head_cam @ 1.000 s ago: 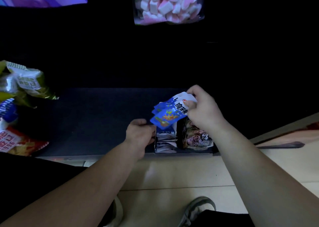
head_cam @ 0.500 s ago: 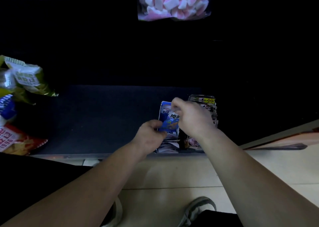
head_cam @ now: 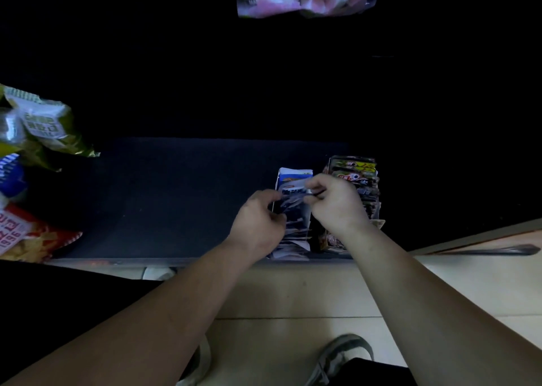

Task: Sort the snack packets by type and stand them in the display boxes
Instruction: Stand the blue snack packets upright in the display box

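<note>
With curled fingers (head_cam: 315, 185) of right hand (head_cam: 337, 206) and left hand (head_cam: 258, 221), pinches the tops of the blue-and-white packets (head_cam: 294, 180) — upright in the display box (head_cam: 286, 257), just beside dark packets (head_cam: 355, 174) to the right. Appears to be the seating step. Next calls for letting go, then fetching loose bags (head_cam: 38, 127) — well apart, at the left of the shelf (head_cam: 176, 198).

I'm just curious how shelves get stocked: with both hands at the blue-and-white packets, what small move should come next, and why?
Probably push the packet down level with its row, then let go. The left hand and right hand both pinch it among the blue-and-white packets, beside the dark packets already standing.
</note>
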Tool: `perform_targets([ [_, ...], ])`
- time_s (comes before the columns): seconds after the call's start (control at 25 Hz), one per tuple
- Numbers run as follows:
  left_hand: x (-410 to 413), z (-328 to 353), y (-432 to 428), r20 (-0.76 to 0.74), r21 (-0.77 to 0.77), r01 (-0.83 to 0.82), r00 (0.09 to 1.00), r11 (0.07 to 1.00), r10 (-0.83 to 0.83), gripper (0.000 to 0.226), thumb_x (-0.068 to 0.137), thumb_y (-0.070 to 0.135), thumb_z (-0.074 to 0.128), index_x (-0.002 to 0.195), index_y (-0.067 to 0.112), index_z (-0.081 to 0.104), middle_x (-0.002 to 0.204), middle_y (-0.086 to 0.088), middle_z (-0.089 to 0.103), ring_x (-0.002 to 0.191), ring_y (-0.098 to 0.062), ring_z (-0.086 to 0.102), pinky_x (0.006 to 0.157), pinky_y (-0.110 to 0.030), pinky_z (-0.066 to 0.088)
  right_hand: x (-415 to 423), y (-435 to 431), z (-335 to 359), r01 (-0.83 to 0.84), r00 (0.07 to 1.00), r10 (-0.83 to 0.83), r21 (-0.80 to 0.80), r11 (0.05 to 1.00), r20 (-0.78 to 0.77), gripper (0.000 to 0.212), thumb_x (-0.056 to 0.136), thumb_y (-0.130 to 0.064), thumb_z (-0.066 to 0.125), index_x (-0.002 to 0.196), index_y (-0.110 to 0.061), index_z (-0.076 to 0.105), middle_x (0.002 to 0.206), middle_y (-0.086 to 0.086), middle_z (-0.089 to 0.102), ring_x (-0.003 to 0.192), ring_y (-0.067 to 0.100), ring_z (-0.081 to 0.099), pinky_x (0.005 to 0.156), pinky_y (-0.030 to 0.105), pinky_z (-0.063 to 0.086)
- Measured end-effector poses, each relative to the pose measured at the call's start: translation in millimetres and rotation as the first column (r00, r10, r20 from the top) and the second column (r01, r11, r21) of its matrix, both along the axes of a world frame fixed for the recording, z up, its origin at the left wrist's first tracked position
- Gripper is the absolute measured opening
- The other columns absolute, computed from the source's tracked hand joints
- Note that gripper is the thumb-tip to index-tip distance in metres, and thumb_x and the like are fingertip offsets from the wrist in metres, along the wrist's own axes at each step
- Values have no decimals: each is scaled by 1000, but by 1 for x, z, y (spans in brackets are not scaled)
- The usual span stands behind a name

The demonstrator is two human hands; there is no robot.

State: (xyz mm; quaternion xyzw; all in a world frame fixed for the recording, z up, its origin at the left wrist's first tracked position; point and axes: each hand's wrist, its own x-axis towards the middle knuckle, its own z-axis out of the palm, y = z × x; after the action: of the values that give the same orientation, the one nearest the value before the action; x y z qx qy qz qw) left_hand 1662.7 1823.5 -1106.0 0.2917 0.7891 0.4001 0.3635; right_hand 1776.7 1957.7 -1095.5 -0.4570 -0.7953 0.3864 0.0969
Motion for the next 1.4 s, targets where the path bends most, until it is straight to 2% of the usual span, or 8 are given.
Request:
perform_targets([
  [0.16, 3, 0, -5, -83, -2, 80, 993, 997, -80, 49, 94, 12, 61, 139, 29, 50, 85, 3, 69, 55, -2, 60, 55, -17, 45, -3, 2, 3, 26, 999, -27, -39, 999, -29, 16, 90, -11, 74, 99, -25, 71, 83, -10, 69, 84, 7, 69, 79, 29, 58],
  [0.32, 3, -1, -4, -82, 4, 89, 993, 996, -88, 50, 95, 17, 64, 141, 31, 49, 122, 15, 60, 75, -4, 66, 75, -20, 55, -7, 4, 0, 61, 996, -67, -84, 995, -62, 15, 87, -16, 80, 93, -24, 68, 83, -7, 70, 86, 12, 70, 79, 33, 59],
  [0.48, -1, -2, 4, -199, -54, 120, 971, 991, -129, 31, 100, 26, 60, 131, 26, 63, 119, 8, 61, 95, -6, 59, 83, -18, 49, -6, 5, 2, 53, 994, -70, -187, 981, -83, 18, 91, -10, 73, 95, -27, 69, 91, -5, 72, 92, 11, 69, 79, 24, 55],
  [0.64, -13, 1, 19, -163, -52, 31, 986, 998, -39, 16, 101, 23, 58, 97, 24, 74, 78, 3, 70, 67, -15, 63, 67, -35, 57, -1, 2, 5, -20, 996, -6, -286, 958, -88, 47, 82, 14, 55, 103, -27, 68, 108, -5, 69, 102, 11, 65, 80, 20, 53],
  [0.76, -17, 4, 21, -12, 7, -105, 994, 994, 105, 12, 96, 18, 67, 85, 20, 68, 77, -2, 74, 70, -18, 68, 72, -35, 59, 0, 3, 6, -31, 997, 12, -254, 967, -76, 35, 88, 1, 69, 112, -25, 68, 106, -14, 65, 94, 3, 61, 70, 18, 48],
  [0.92, -20, 10, 18, 167, 39, -232, 961, 972, 223, 6, 97, 15, 67, 92, 14, 68, 82, -1, 77, 65, -8, 69, 64, -18, 55, -5, 3, 1, 26, 995, -41, -173, 985, -86, 9, 90, -21, 78, 94, -19, 70, 89, -6, 70, 84, 10, 67, 74, 29, 55],
  [1.2, -21, 14, 22, 146, 31, -269, 954, 963, 262, 7, 101, 12, 60, 99, 14, 66, 84, -2, 75, 58, 2, 66, 52, -9, 49, 1, 0, 6, -97, 994, 105, -188, 977, 36, 18, 93, -10, 65, 84, -20, 76, 88, -7, 71, 87, 9, 63, 70, 23, 49],
  [1.4, -20, 12, 19, 98, 47, -204, 975, 978, 198, 14, 101, 10, 57, 96, 20, 67, 83, -3, 75, 62, -1, 66, 59, -13, 53, -6, 7, 5, 71, 994, -87, -217, 974, -65, 20, 96, -5, 57, 86, -13, 73, 87, -4, 67, 80, 8, 58, 62, 16, 44],
])
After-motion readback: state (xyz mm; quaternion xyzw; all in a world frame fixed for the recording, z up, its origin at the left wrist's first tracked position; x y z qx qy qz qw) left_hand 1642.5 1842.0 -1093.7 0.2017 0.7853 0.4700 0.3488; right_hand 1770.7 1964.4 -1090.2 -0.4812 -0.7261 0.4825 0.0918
